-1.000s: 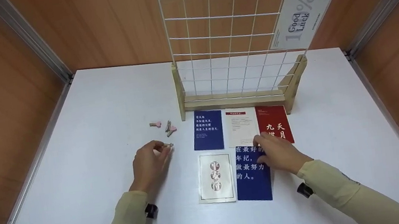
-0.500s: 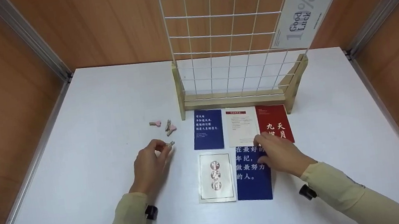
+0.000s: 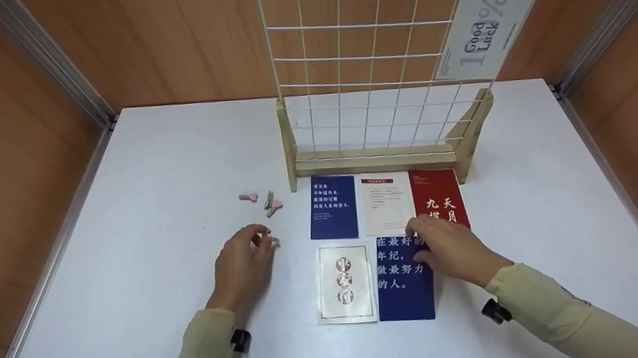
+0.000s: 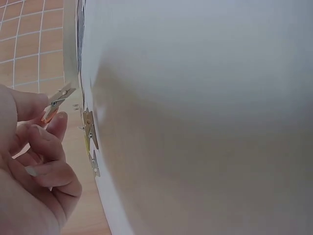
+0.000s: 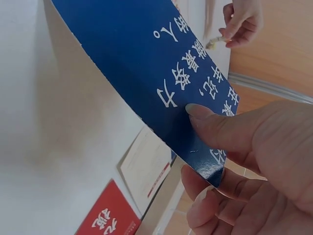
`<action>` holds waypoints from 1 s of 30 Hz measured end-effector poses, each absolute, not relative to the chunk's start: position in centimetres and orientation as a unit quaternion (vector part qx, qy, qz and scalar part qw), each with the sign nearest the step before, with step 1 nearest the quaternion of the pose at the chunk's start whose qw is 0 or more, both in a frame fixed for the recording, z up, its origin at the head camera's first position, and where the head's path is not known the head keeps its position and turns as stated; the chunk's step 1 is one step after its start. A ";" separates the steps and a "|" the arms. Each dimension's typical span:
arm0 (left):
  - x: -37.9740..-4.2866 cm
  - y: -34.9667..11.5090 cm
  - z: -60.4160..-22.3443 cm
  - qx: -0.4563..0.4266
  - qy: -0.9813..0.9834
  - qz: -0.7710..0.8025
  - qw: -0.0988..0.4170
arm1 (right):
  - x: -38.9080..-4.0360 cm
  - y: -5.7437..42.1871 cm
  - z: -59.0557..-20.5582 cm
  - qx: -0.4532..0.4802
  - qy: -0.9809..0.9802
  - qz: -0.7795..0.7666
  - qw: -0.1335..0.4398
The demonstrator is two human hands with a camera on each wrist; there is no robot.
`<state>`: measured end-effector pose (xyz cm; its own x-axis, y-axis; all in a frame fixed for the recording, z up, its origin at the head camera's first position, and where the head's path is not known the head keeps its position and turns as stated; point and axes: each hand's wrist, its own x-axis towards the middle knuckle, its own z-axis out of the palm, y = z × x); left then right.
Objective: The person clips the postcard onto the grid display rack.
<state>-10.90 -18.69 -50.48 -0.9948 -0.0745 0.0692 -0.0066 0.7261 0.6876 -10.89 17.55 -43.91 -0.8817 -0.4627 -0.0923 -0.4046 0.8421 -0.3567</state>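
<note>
My left hand (image 3: 241, 263) pinches a small wooden clothespin (image 4: 57, 103) between thumb and fingertips, left of the cards. The right hand (image 3: 455, 247) grips a blue card with white characters (image 3: 404, 290) at its upper right corner, thumb on the printed face and fingers behind. In the right wrist view this blue card (image 5: 132, 58) bends and slants up off the table. Other clothespins (image 3: 271, 203) with pink hearts lie on the table just beyond my left hand.
A white wire grid (image 3: 364, 52) stands in a wooden base (image 3: 377, 159) at the back; a "Good Luck" card (image 3: 474, 32) hangs at its upper right. Flat before it lie another blue card (image 3: 332, 208), a cream card (image 3: 385, 201), a red card (image 3: 436, 189) and a framed-pattern card (image 3: 344, 285).
The clothespin has turned slightly in my left fingers. My right hand keeps its grip on the blue card, which has barely shifted.
</note>
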 end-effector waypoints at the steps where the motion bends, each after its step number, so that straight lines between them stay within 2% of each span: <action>1: -10.9 -18.7 -50.5 0.022 -0.928 -0.369 0.046 | -10.9 17.6 -43.9 -0.229 0.956 -0.165 0.086; 10: -10.8 -18.6 -50.6 0.028 -0.927 -0.372 0.036 | -10.6 17.8 -43.5 -0.258 0.949 -0.164 0.073; 30: -10.6 -19.1 -50.5 0.036 -0.922 -0.378 0.069 | -10.8 18.6 -42.5 -0.308 0.920 -0.208 0.122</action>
